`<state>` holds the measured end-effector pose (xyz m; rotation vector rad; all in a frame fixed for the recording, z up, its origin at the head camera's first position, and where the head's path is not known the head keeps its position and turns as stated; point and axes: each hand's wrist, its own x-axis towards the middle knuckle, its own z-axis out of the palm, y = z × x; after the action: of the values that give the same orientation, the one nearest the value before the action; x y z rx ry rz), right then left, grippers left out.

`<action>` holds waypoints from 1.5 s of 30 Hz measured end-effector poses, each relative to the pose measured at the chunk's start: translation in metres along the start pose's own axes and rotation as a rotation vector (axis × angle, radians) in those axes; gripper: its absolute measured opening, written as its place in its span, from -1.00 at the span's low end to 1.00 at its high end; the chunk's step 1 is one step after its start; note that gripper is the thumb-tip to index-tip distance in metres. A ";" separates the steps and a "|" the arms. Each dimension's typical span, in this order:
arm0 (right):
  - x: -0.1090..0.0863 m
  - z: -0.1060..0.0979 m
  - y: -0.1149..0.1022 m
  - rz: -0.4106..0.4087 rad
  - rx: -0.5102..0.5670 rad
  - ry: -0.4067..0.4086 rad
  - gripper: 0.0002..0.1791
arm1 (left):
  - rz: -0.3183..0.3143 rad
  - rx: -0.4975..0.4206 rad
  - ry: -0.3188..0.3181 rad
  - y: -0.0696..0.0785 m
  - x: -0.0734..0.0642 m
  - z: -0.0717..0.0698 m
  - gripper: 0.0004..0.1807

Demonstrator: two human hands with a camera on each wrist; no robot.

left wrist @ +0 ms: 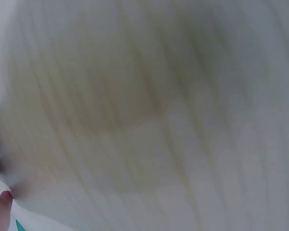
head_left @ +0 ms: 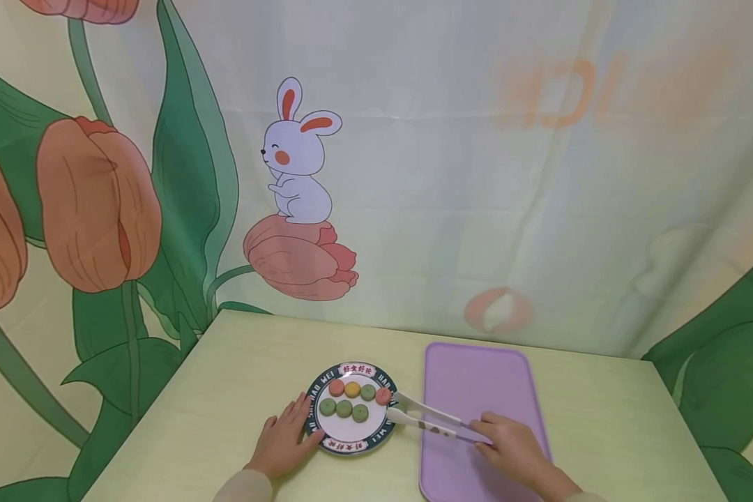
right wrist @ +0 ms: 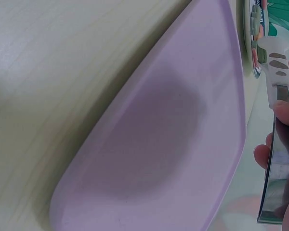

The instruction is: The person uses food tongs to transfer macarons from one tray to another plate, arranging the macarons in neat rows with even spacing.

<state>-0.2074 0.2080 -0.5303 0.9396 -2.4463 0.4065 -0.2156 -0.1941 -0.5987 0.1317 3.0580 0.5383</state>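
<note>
My left hand (head_left: pixel 285 438) lies at the left rim of a round plate (head_left: pixel 384 434) with a dark patterned border, fingers straight and touching its edge. On the plate sit small round macaron-like sweets in two rows: a yellow one (head_left: pixel 352 390), several green ones (head_left: pixel 344 409), and a pink one at each end of the back row. My right hand (head_left: pixel 513 443) grips a pair of tongs (head_left: pixel 436 427) with white tips and metal arms. The spread tips reach over the plate's right rim, close beside the right-hand pink sweet (head_left: pixel 383 396). In the right wrist view, fingers hold the metal arms (right wrist: pixel 282 163).
A purple tray (head_left: pixel 477 380) lies right of the plate, beneath my right hand and the tongs. The pale table (head_left: pixel 182 425) ends at a printed curtain (head_left: pixel 427 209). In the left wrist view, the blurred tabletop (left wrist: pixel 149 144) fills nearly everything.
</note>
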 end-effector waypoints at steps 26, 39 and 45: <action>0.010 0.009 -0.005 0.039 -0.002 -0.115 -0.75 | 0.013 -0.004 0.014 0.001 -0.002 0.000 -0.18; 0.017 0.011 -0.011 0.025 -0.005 -0.172 -0.76 | 0.012 -0.003 0.007 0.001 -0.001 -0.001 -0.18; 0.018 0.013 -0.011 0.026 -0.006 -0.175 -0.77 | 0.013 -0.002 0.004 0.001 -0.001 -0.002 -0.17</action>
<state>-0.2164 0.1847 -0.5304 0.9788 -2.6184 0.3377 -0.2145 -0.1936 -0.5964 0.1501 3.0621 0.5433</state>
